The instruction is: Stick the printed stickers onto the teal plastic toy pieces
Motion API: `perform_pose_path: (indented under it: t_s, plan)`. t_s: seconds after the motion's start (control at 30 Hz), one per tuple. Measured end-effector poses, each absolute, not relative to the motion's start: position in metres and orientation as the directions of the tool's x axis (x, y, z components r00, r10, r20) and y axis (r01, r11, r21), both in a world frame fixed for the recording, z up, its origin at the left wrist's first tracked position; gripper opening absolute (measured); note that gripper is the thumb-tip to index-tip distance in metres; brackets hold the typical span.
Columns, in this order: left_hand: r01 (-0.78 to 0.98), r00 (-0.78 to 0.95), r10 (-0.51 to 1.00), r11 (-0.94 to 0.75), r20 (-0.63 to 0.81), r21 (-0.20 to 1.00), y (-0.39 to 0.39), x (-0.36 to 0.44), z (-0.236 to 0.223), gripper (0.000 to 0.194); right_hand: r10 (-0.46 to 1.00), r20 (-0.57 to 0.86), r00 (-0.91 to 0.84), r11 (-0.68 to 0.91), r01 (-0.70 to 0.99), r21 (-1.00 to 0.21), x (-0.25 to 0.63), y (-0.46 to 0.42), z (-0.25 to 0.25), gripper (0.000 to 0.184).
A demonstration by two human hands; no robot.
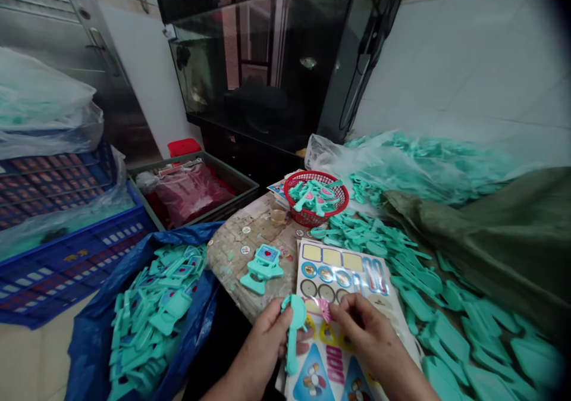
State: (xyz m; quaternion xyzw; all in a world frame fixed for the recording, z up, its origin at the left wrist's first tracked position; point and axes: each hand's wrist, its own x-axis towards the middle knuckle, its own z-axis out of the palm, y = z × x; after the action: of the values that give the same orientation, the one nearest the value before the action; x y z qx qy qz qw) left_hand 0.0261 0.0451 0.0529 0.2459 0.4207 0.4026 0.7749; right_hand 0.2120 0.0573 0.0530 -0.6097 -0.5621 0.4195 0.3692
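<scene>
Two bare hands (370, 335) held over a printed sticker sheet (330, 258); the sheet carries round, triangular and rectangular labels. Left hand (265, 338): fingers (281, 320) curled closed around the handle of a turquoise plastic round-headed piece (292, 329), held upright just above the sheet. Right hand (375, 335): fingers (345, 312) nearly closed in a pinch on a small pink fan-shaped piece (324, 310), which sits just beside the turquoise head. One further turquoise assembly (263, 268) lies on a scuffed, worn worktop (236, 258), with small round stickers and a small glass cup (279, 212) nearby. One red plastic basket (344, 200) holds more turquoise pieces. Loose turquoise parts (446, 329) lie heaped at right, below a green woven sack (491, 228) and a clear plastic bag (414, 163) of the same parts. One blue bag (89, 353) at left is filled with turquoise pieces (156, 312). Behind it stand a blue plastic crate (57, 276) and a dark tray (232, 178) holding a red package (191, 193); a dark aquarium (267, 62) stands against the wall.
</scene>
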Motion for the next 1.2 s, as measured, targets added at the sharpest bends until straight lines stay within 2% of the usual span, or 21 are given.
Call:
perform_pose_path:
  t_s: [0.07,0.13,0.27,0.4,0.6,0.73,0.93,1.2]
  plan:
    - [-0.515,0.342,0.853,0.521,-0.394,0.681,0.041,0.029,0.054,0.033,0.988,-0.150,0.017,-0.151,0.197,-0.969,0.206,0.049,0.059,0.031]
    - [-0.593,0.369,0.869,0.493,-0.330,0.637,0.037,0.033,0.057,0.031,0.980,-0.197,-0.010,-0.196,0.086,-0.977,0.198,0.041,0.065,0.033]
    - [-0.655,0.390,0.877,0.479,-0.282,0.584,0.031,0.037,0.064,0.029,0.962,-0.273,-0.014,-0.273,-0.008,-0.962,0.183,0.031,0.072,0.035]
    - [-0.642,0.383,0.868,0.496,-0.315,0.585,0.027,0.039,0.067,0.033,0.968,-0.251,0.026,-0.251,0.014,-0.968,0.178,0.028,0.072,0.038]
    - [-0.712,0.381,0.899,0.433,-0.215,0.553,0.022,0.038,0.065,0.033,0.982,-0.184,0.048,-0.189,0.166,-0.968,0.174,0.027,0.075,0.035]
    - [-0.724,0.373,0.903,0.426,-0.211,0.542,0.020,0.038,0.061,0.034,0.987,-0.159,0.027,-0.161,0.149,-0.976,0.170,0.027,0.075,0.033]
    - [-0.754,0.340,0.902,0.431,-0.266,0.496,0.018,0.039,0.053,0.048,0.988,-0.141,0.059,-0.149,0.167,-0.975,0.166,0.027,0.071,0.033]
    - [-0.732,0.350,0.897,0.442,-0.270,0.518,0.018,0.038,0.055,0.044,0.990,-0.130,0.050,-0.137,0.163,-0.977,0.164,0.026,0.075,0.033]
